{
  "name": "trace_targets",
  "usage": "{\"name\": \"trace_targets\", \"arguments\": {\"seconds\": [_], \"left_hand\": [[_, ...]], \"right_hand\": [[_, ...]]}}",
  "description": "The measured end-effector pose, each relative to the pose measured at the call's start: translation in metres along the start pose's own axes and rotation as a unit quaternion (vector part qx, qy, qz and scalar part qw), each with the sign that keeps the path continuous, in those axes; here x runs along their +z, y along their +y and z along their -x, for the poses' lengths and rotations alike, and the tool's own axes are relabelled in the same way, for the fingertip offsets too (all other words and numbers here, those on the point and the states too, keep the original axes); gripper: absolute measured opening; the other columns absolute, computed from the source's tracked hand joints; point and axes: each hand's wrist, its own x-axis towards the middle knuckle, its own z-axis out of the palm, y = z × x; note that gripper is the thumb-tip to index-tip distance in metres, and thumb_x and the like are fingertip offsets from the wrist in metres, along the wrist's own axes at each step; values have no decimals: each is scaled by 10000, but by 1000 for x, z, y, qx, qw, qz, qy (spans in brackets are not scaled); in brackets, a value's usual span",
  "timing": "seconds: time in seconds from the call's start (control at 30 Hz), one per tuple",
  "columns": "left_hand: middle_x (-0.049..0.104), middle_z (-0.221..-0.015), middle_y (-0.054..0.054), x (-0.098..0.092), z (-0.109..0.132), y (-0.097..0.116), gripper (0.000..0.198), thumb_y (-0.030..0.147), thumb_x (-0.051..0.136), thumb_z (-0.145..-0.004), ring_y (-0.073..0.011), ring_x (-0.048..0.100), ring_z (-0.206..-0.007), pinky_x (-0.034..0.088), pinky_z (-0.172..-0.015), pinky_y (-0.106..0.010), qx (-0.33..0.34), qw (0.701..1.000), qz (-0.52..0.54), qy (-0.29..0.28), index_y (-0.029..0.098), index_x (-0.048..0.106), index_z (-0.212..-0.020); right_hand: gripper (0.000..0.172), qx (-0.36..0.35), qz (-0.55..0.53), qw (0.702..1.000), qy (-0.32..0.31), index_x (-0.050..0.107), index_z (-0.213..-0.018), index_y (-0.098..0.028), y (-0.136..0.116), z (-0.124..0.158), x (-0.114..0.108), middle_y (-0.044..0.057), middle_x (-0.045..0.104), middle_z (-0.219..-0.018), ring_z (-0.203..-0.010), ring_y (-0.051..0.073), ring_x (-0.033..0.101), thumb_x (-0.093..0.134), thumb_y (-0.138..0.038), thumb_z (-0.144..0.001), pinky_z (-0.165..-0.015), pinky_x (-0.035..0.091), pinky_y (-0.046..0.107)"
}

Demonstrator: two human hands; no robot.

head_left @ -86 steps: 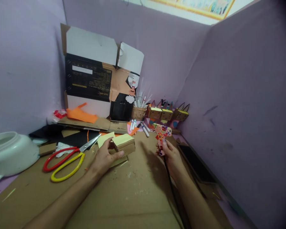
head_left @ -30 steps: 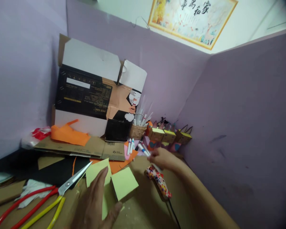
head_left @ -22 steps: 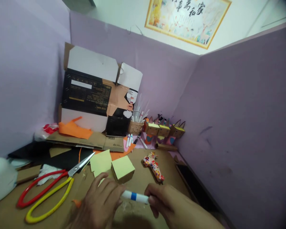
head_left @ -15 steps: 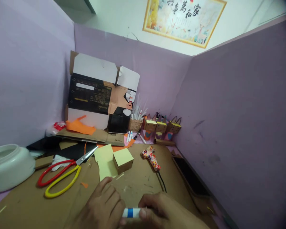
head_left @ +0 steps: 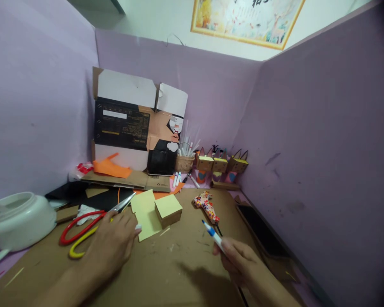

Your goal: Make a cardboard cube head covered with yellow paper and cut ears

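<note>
— Marker point(head_left: 213, 233), where?
— Pinched in the right hand point(head_left: 240, 261), blue tip up, near the glue gun point(head_left: 206, 205).
— Left hand point(head_left: 112, 245)?
— Open, palm down over the scissors point(head_left: 124, 203), fingertips at the yellow paper point(head_left: 145, 214) beside the small box point(head_left: 168, 209).

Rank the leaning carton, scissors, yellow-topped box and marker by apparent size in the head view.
1. leaning carton
2. scissors, partly under the left hand
3. yellow-topped box
4. marker in the right hand: similar length to the box, far thinner

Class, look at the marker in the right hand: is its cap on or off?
Off, it seems: the marker in the right hand ends in a thin bare blue tip; no cap covers it.
</note>
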Motion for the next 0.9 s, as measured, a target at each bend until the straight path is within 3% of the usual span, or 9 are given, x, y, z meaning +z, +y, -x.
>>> {"name": "trace_targets", "arguments": {"seconds": [0.1,0.17,0.3,0.37,0.5,0.63,0.73,0.83,0.9], "left_hand": [[630,-781,-108,25,-20,-8,281,178,356,-827,-263,571,-786,366,-802,-453,-83,989,14,-122,153,620,-734],[624,-970,-164,38,-29,-8,279,183,391,-795,-317,552,-930,359,-830,-479,-137,980,34,-140,114,628,-923],[419,-1346,-160,52,-36,3,701,299,539,-714,-309,393,-1224,329,-971,-428,-217,938,233,-139,131,303,-1352],[357,-1397,-156,57,-39,14,904,332,608,-656,-312,343,-1269,314,-997,-438,-267,892,326,-164,152,143,-1410],[274,-1440,-167,73,-45,32,1027,275,641,-603,-293,241,-1325,234,-1055,-428,-295,860,396,-131,120,40,-1421],[373,-1386,-163,81,-48,34,957,280,649,-602,-310,329,-1279,258,-1036,-453,-327,823,453,-107,151,152,-1410],[487,-1291,-170,71,-52,30,946,347,686,-588,-304,460,-1178,350,-980,-415,-356,740,565,-84,120,224,-1381],[560,-1210,-155,53,-54,28,808,381,658,-642,-281,517,-1116,432,-894,-363,-373,592,708,-94,104,331,-1327],[591,-1172,-130,44,-53,28,657,347,635,-677,-270,526,-1102,445,-868,-346,-358,522,766,-113,125,440,-1264]], "right_hand": [[531,-13,-127,991,-27,612,-861,-155,-10,-22,13,-95,309,-465,-371,39,180,584,-637,-642,-353,129,177],[519,-40,-193,980,-20,577,-1083,-202,-16,-36,21,-62,447,-571,-370,31,244,653,-499,-664,-342,164,164],[368,-150,-288,945,41,643,-1033,-251,-23,-64,22,-4,563,-780,-439,43,403,672,-352,-681,-406,346,196],[303,-197,-289,935,58,667,-979,-245,-25,-80,22,21,604,-851,-643,114,553,669,-338,-690,-614,463,267],[683,-210,-246,946,-28,470,-1233,-292,-19,-105,34,56,569,-1165,-1134,237,491,725,-213,-604,-949,365,410],[825,-186,-247,947,-84,373,-1273,-299,-4,-114,51,73,507,-1254,-1104,229,523,671,-67,-539,-957,365,413],[783,-204,-267,939,-77,379,-1249,-305,2,-112,52,77,498,-1257,-1034,216,556,657,-66,-557,-891,419,386],[690,-205,-284,936,-41,404,-1228,-305,1,-106,47,76,505,-1246,-1030,217,547,689,-151,-619,-861,433,379],[617,-190,-291,937,-32,420,-1220,-303,-2,-102,44,73,505,-1258,-1112,225,496,690,-217,-672,-896,409,387]]}}
